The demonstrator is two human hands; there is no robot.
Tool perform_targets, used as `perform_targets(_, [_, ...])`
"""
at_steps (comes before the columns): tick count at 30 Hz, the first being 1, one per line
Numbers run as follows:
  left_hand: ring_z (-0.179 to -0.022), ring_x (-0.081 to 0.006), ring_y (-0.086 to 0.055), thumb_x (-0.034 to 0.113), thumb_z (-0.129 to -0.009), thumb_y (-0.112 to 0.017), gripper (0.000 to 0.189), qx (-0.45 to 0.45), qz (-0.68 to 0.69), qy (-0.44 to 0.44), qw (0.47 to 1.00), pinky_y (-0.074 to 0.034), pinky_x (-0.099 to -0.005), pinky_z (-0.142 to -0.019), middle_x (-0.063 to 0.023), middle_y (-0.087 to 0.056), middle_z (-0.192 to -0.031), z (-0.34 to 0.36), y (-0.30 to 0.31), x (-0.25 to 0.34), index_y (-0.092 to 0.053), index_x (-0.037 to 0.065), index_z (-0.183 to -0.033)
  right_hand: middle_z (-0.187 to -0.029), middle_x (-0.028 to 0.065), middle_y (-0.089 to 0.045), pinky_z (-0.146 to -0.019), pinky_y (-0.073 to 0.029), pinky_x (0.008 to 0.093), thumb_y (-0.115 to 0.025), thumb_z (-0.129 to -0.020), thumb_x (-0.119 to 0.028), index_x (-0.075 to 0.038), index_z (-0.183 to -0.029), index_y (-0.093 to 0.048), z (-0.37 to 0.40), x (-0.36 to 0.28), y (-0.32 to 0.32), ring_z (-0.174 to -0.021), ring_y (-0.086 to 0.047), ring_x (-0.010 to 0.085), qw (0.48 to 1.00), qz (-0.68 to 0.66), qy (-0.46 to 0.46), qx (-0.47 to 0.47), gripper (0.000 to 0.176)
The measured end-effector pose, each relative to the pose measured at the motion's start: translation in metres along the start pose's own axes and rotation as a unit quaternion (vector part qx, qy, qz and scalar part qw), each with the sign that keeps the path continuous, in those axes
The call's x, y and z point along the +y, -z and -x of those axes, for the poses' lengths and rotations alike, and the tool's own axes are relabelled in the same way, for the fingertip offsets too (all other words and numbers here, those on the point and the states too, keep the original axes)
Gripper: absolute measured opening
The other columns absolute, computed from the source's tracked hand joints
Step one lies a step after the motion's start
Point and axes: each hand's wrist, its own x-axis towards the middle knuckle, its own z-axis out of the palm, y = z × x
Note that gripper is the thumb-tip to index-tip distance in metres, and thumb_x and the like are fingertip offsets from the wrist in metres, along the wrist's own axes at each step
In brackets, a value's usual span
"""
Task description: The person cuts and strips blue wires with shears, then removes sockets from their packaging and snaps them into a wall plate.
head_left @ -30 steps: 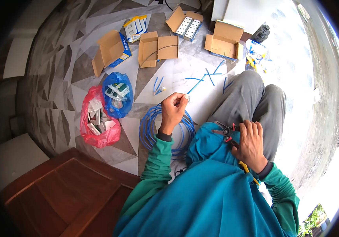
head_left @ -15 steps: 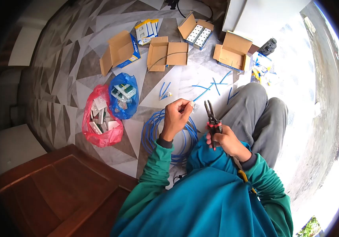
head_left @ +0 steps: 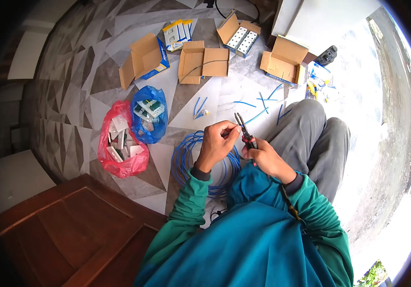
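My left hand [head_left: 219,142] is closed, thumb and forefinger pinched on a small pale piece too tiny to make out. In my right hand [head_left: 267,158] is a pair of pliers [head_left: 248,139] with red and black handles, fingers wrapped round them. The jaws point up and sit right beside the left fingertips. Below the left hand, a coil of blue cable [head_left: 180,160] lies on the floor. Short blue cable offcuts [head_left: 257,116] are scattered ahead of both hands.
A red plastic bag [head_left: 131,167] and a blue plastic bag [head_left: 155,136] hold white and green parts. Opened cardboard boxes [head_left: 282,62] stand farther off, one with white modules [head_left: 242,40]. A dark cylindrical object [head_left: 326,56] stands near the wall. A brown wooden panel [head_left: 61,225] is at lower left.
My right hand has brought the pliers up and left, so their jaws now meet the left fingertips. The left hand has shifted slightly right.
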Motion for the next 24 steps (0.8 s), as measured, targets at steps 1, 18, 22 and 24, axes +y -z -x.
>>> perform_targets(1, [-0.058,-0.0048,-0.051,0.010,-0.088,-0.063,0.016,-0.003,-0.006,0.003,1.000,-0.040,-0.0233,-0.051,-0.0038,-0.059,-0.062,0.000,0.001,0.001,-0.063,-0.005,-0.083,-0.072,0.0173,-0.058,-0.063,-0.044,0.0376,-0.050,-0.081,-0.017,0.007,-0.099,-0.055,-0.001,-0.001,0.000,-0.066,-0.058,0.0266,0.999,0.026,0.019,0.007,0.030])
perform_targets(18, [-0.055,-0.0087,-0.050,0.013,-0.089,-0.061,0.018,-0.014,-0.048,0.005,0.999,-0.041,-0.0262,-0.052,-0.0055,-0.059,-0.063,-0.002,0.011,-0.010,-0.063,-0.004,-0.086,-0.077,0.0296,-0.060,-0.073,-0.046,0.0465,-0.053,-0.077,-0.017,0.007,-0.098,-0.053,0.002,-0.012,-0.002,-0.080,-0.058,0.0450,0.978,0.175,0.043,0.108,0.033])
perform_targets(22, [-0.067,-0.0108,-0.055,0.014,-0.093,-0.056,0.018,0.027,-0.014,-0.017,0.999,-0.044,-0.0266,-0.061,-0.0083,-0.063,-0.079,0.000,0.017,-0.013,-0.063,-0.003,-0.096,-0.094,0.0198,-0.058,-0.078,-0.045,0.0441,-0.063,-0.070,-0.018,0.000,-0.106,-0.053,0.055,-0.006,0.012,-0.089,-0.057,0.0387,0.891,0.372,0.161,0.203,0.041])
perform_targets(24, [-0.076,-0.0140,-0.056,0.012,-0.095,-0.052,0.019,0.004,-0.042,-0.033,0.999,-0.045,-0.0274,-0.067,-0.0096,-0.062,-0.089,0.001,0.025,-0.010,-0.063,-0.003,-0.102,-0.101,0.0192,-0.053,-0.087,-0.040,0.0454,-0.067,-0.066,-0.020,0.001,-0.110,-0.051,0.074,-0.012,0.019,-0.100,-0.050,0.0383,0.858,0.459,0.124,0.196,0.052])
